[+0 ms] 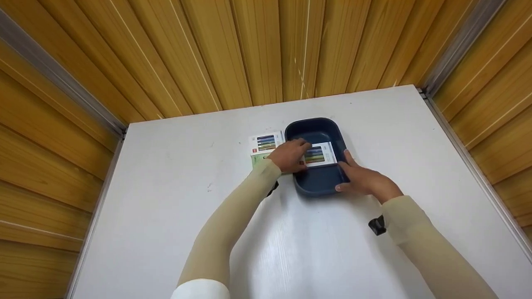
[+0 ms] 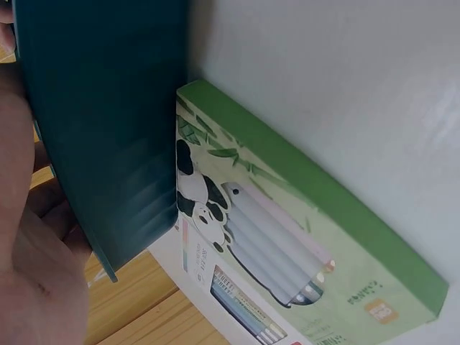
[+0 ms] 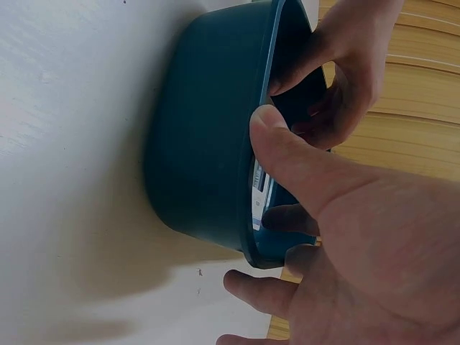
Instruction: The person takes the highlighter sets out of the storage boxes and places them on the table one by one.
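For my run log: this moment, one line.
left hand: grips white box in blue tray; right hand: touches tray; green box: beside tray

Boxes (image 1: 266,143) block left of the tray (image 1: 319,180), front free.

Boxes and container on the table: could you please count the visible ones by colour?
White boxes: 2 (one in the container, one outside it)
Green box: 1
Dark blue container: 1
Total: 4
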`<state>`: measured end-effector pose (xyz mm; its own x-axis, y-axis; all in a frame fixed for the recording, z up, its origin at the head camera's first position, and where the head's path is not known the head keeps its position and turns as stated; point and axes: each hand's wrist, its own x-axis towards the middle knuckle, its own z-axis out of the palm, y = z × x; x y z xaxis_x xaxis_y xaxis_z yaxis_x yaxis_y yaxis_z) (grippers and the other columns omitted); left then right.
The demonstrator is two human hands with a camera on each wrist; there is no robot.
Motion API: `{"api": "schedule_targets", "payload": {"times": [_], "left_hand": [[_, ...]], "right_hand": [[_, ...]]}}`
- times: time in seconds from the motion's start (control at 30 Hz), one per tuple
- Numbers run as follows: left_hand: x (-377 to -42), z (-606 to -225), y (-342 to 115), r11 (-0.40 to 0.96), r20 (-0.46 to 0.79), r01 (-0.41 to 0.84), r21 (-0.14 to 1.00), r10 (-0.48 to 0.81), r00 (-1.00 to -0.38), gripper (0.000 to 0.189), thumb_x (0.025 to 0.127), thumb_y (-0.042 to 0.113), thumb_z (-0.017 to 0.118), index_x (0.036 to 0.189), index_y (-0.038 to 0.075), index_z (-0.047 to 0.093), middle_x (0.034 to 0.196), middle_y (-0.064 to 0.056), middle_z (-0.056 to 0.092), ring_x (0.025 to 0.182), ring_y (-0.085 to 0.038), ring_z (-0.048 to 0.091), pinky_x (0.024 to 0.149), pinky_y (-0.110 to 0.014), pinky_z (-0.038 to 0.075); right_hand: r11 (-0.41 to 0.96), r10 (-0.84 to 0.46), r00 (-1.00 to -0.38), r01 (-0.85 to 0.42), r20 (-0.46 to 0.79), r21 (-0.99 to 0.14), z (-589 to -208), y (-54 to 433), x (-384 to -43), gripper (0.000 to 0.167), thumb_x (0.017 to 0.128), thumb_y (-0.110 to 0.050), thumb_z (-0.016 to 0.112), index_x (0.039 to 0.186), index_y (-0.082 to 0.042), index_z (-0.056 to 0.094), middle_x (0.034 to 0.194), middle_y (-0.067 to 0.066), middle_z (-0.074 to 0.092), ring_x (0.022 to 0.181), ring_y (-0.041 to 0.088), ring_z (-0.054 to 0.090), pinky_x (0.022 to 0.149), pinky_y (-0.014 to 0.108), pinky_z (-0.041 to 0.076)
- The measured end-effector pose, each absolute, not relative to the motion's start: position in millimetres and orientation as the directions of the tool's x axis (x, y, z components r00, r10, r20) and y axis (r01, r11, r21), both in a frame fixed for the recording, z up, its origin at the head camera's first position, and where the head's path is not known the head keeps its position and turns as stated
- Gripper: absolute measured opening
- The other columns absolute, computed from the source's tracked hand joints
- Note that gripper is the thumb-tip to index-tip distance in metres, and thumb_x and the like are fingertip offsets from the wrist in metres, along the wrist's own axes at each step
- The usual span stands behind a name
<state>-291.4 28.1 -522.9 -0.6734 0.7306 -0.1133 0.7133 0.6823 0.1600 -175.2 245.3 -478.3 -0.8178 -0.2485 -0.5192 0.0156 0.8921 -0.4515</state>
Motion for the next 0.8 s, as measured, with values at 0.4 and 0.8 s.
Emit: {"api": "schedule_targets", "payload": {"times": [0.4, 0.8], "left_hand": [[-294.4, -524.1, 33.3, 0.683, -0.138, 0.72, 0.12, 0.73, -0.67, 0.066, 0.085, 0.038, 0.071, 0.141, 0.016, 0.045, 0.137, -0.007, 0.053, 0.122, -0.022, 0.055, 0.105, -0.037, 0.046], [-294.5, -526.7, 40.0, 0.697, -0.174, 0.712, 0.085, 0.714, -0.678, 0.066, 0.085, 0.039, 0.071, 0.14, 0.015, 0.045, 0.136, -0.007, 0.053, 0.122, -0.023, 0.055, 0.104, -0.038, 0.046]], "right_hand": [[0.895, -0.251, -0.812, 0.013, -0.527, -0.445, -477.6, 245.7, -177.1, 0.088, 0.094, -0.038, 0.06, 0.154, -0.002, 0.009, 0.158, 0.018, -0.026, 0.145, 0.049, 0.007, 0.113, 0.065, 0.021], [0.9, -0.248, -0.812, 0.008, -0.528, -0.436, -477.9, 245.0, -176.9, 0.086, 0.094, -0.038, 0.059, 0.154, -0.002, 0.009, 0.158, 0.018, -0.025, 0.145, 0.048, 0.009, 0.113, 0.064, 0.022]]}}
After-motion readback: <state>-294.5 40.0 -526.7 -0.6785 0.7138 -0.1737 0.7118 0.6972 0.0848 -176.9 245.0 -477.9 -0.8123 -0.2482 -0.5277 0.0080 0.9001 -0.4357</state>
